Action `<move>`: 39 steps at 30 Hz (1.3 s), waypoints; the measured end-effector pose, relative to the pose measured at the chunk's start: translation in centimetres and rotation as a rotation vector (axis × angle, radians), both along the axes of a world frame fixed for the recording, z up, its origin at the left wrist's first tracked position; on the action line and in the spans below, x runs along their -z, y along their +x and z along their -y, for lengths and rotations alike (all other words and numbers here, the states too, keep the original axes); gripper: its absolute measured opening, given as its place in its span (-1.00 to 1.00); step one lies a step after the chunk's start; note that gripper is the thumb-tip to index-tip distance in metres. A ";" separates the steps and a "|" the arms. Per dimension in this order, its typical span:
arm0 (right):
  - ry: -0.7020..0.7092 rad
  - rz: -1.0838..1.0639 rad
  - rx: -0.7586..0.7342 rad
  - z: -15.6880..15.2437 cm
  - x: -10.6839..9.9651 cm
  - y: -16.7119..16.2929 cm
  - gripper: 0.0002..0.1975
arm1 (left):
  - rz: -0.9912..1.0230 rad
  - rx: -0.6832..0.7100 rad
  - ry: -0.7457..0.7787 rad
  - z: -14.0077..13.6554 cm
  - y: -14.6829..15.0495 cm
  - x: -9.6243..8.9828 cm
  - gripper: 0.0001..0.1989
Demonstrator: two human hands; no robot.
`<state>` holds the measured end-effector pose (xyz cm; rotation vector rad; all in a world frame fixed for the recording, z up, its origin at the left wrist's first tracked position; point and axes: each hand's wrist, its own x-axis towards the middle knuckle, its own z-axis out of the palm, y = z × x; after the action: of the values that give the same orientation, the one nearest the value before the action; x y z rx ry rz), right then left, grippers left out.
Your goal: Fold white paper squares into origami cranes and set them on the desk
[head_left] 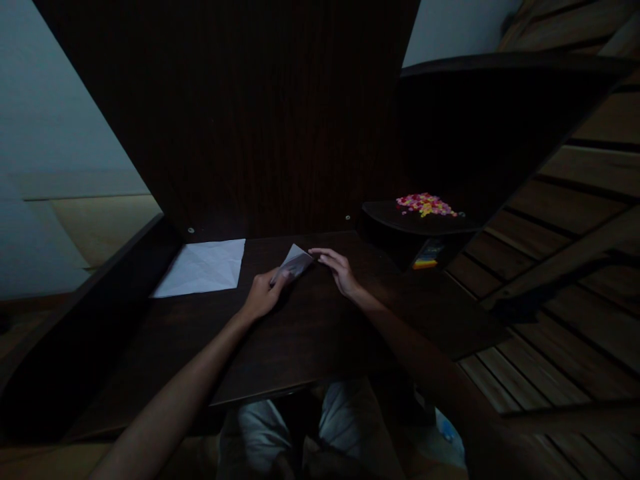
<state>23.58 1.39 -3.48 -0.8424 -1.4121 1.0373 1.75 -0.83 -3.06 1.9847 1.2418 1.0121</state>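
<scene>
A small piece of folded white paper [297,261] is held up a little above the dark desk, tilted, with a pointed top corner. My left hand [265,293] grips its lower left side, the thumb lying across the front. Close by on the right, my right hand [338,270] has its fingers stretched toward the paper's right corner. The fingertips are at or very near that corner; I cannot tell whether they touch it. Left of my hands, a creased white sheet [207,267] lies flat on the desk.
The dark wooden desk [300,347] has a tall back panel [280,120] and a raised left side [90,313]. On a small corner shelf [385,217] at right sits a pile of pink, red and yellow bits [425,204]. Wooden slats [575,220] stand farther right.
</scene>
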 end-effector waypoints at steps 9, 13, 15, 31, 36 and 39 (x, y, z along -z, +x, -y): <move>-0.175 0.051 -0.061 -0.2 0.8 -0.5 -0.60 | 0.323 0.058 -0.359 -0.7 0.2 0.5 -0.45; -0.237 0.140 -0.060 -0.9 1.7 -0.3 -0.64 | 0.193 0.048 -0.235 -1.3 -0.1 1.3 -0.46; -0.238 0.260 -0.021 -1.0 2.0 -0.2 -0.70 | 0.061 0.024 -0.113 -1.5 -0.3 1.6 -0.48; 0.116 0.930 0.121 -0.9 2.3 -0.2 -0.67 | -0.410 0.019 0.203 -1.6 -0.3 2.6 -0.56; 0.123 0.853 0.147 -0.6 1.7 -0.3 -0.75 | -0.382 0.010 0.242 -1.4 -0.5 2.1 -0.53; 0.148 0.844 0.127 -0.5 1.6 -0.2 -0.86 | -0.392 0.044 0.292 -1.3 -0.5 1.8 -0.58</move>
<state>23.35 1.90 -5.06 -1.3185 -2.0632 0.4631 1.23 0.48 -4.89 2.5177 1.2985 0.8458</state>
